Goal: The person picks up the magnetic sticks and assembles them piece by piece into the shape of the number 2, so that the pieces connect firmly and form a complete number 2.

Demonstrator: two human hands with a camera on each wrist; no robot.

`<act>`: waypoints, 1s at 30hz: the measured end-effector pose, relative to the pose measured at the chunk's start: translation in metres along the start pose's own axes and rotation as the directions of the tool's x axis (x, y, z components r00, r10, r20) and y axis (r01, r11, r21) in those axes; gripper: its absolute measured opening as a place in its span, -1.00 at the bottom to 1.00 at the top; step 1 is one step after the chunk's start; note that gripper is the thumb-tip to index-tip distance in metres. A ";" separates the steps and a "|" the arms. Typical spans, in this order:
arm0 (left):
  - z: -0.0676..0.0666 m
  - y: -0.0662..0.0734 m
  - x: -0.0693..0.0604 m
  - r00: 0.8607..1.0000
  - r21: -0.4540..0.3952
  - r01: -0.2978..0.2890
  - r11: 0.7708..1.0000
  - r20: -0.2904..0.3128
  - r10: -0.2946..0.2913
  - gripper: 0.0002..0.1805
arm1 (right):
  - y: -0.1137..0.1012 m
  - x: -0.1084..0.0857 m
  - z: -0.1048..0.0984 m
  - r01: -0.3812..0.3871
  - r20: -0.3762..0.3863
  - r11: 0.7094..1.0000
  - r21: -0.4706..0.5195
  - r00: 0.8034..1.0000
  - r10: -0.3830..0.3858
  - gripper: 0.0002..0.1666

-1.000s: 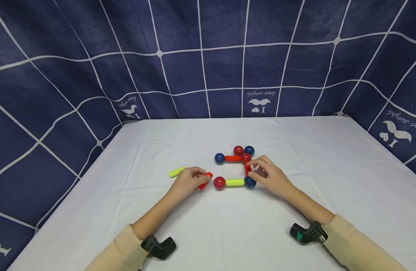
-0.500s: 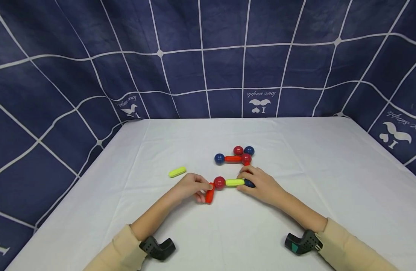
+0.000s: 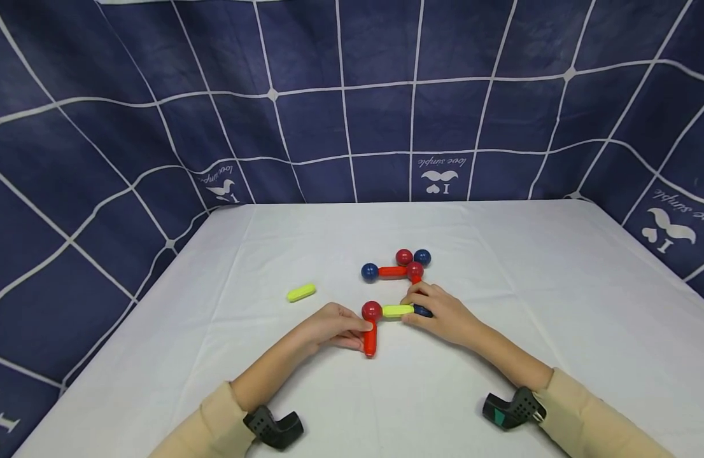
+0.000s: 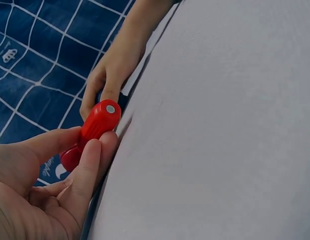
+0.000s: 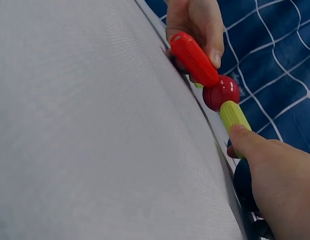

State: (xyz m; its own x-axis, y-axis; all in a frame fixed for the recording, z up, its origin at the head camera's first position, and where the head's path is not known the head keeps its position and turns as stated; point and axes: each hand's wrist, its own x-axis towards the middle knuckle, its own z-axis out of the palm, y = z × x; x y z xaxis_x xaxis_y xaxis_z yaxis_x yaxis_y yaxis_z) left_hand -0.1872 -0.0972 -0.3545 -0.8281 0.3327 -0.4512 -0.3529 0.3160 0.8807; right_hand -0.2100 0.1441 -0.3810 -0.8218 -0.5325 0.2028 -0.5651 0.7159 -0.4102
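My left hand (image 3: pixel 340 327) pinches a red magnetic rod (image 3: pixel 370 342) between thumb and fingers. One end of the rod meets a dark red ball (image 3: pixel 372 310); its free end (image 4: pixel 110 109) shows a small silver disc in the left wrist view. From that ball a yellow-green rod (image 5: pixel 234 116) runs right to a blue ball (image 3: pixel 423 310), partly covered by my right hand (image 3: pixel 443 312). Thumb and fingers of my right hand grip the yellow-green rod near the blue ball. Beyond the hand, another red rod (image 3: pixel 417 280), mostly hidden, leads up to a red ball (image 3: pixel 415 270).
A further red rod (image 3: pixel 393 272) joins that ball to a blue ball (image 3: pixel 370 273) on its left. Behind sit another red ball (image 3: pixel 404 257) and blue ball (image 3: pixel 422 257). A loose yellow-green rod (image 3: pixel 301 292) lies left on the white tablecloth (image 3: pixel 501 254).
My left hand has brought the red rod rightward and turned it, so it now meets the front red ball. My right hand has shifted from the upright red rod down to the yellow-green one.
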 end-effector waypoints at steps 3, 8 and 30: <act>0.002 -0.001 0.001 1.000 -0.041 0.010 0.999 0.005 -0.010 -0.74 | 0.001 -0.001 0.001 -0.004 -0.001 1.000 0.000 1.000 0.004 -0.65; 0.005 -0.003 0.002 1.000 -0.079 0.013 0.997 0.020 -0.011 -0.78 | 0.002 -0.002 0.001 0.001 0.002 1.000 0.000 1.000 -0.001 -0.65; -0.001 0.001 0.017 0.936 0.556 -0.295 0.777 0.004 0.352 -0.50 | 0.002 -0.002 0.002 -0.022 -0.017 0.995 0.095 1.000 0.023 -0.73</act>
State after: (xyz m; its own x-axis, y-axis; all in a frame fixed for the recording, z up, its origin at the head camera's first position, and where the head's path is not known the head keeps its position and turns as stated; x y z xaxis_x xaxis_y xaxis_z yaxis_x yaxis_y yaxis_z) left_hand -0.2017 -0.0925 -0.3612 -0.8973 0.4266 -0.1131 0.2122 0.6417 0.7370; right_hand -0.2092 0.1451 -0.3840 -0.8359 -0.5080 0.2081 -0.5377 0.6813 -0.4967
